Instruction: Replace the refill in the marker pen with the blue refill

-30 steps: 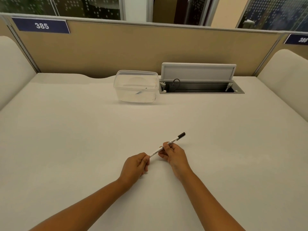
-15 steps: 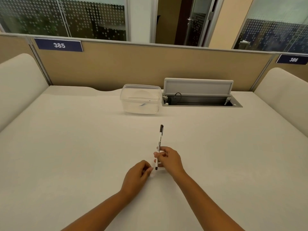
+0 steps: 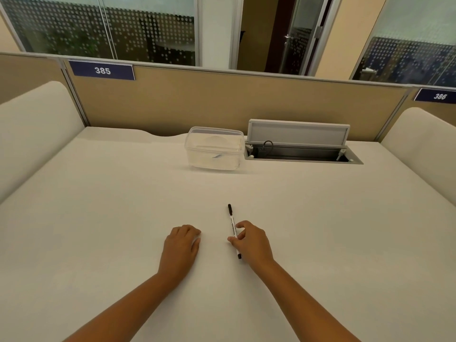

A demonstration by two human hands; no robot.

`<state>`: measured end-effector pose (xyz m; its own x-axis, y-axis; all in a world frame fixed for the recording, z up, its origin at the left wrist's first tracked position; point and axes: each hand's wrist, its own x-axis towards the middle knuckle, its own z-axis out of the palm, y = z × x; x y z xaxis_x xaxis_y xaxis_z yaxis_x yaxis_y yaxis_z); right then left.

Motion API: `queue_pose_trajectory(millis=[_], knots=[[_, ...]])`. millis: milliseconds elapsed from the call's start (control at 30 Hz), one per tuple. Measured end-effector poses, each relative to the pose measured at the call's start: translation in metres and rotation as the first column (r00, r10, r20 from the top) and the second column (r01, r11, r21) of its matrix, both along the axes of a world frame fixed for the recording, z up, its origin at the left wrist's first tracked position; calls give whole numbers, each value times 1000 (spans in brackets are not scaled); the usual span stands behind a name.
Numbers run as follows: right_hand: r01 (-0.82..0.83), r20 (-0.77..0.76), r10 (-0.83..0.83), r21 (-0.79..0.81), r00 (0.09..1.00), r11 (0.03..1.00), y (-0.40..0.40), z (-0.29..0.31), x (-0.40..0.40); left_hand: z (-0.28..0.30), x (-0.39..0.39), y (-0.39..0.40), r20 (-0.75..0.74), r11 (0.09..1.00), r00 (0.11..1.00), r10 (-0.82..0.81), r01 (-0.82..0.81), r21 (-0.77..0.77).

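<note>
Your right hand (image 3: pixel 251 243) pinches the marker pen (image 3: pixel 233 229) at frame centre; your left hand (image 3: pixel 181 245) rests loosely curled, empty. Refill swap looks unstarted; the clear container (image 3: pixel 214 149) waits above.

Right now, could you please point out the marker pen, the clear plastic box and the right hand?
marker pen (image 3: pixel 232 224): head view, white barrel.
clear plastic box (image 3: pixel 214 161): head view, front wall.
right hand (image 3: pixel 252 243): head view, back of hand.
</note>
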<state>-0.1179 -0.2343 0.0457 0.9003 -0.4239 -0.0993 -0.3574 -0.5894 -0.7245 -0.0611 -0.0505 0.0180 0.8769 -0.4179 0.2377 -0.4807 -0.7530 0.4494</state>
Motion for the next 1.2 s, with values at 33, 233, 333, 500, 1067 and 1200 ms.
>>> queue_pose_trajectory(millis=[33, 233, 333, 500, 1067, 1200], knots=[[-1, 0, 1, -10, 1000, 1000, 1, 0, 0, 0, -1, 0, 19, 1000, 1000, -13, 13, 21], [11, -6, -11, -22, 1000, 1000, 4, -3, -2, -3, -2, -3, 22, 996, 999, -31, 28, 90], [11, 4, -11, -81, 1000, 997, 2, -3, -4, -7, 0, -4, -3, 990, 1000, -25, 25, 136], [-52, 26, 68, -406, 997, 912, -15, -12, -5, -13, 3, -4, -62, 983, 998, -4, 15, 181], [-285, -206, 206, -525, 957, 802, -32, -46, -2, -18, 5, -2, -98, 951, 995, -17, 47, 306], [-248, -124, 216, -542, 969, 803, -32, -44, -4, -16, 7, -3, -99, 968, 995, -18, 43, 248]])
